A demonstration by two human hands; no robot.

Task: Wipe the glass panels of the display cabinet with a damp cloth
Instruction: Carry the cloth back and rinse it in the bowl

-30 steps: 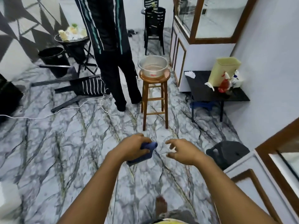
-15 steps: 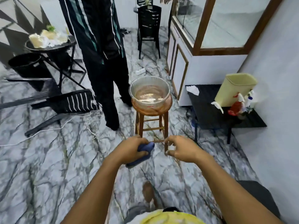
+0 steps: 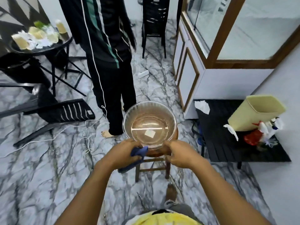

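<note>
The one blue cloth (image 3: 138, 155) is bunched in the left hand (image 3: 123, 153), whose fingers curl round it. Its long axis runs from 7 o'clock to 1 o'clock, the upper tip pointing at the near rim of the single glass bowl (image 3: 128, 127). The bowl sits on one wooden stool (image 3: 156, 153). Both forearms reach forward side by side. The right hand (image 3: 180, 155) hangs knuckles-up at 3 o'clock of the cloth, fingers curled by the stool's seat; whether it grips anything cannot be told. At 1 o'clock, well apart, stands the display cabinet (image 3: 224, 30), with two glass panels (image 3: 253, 33) in view. A second person (image 3: 112, 62) stands at 11 o'clock.
</note>
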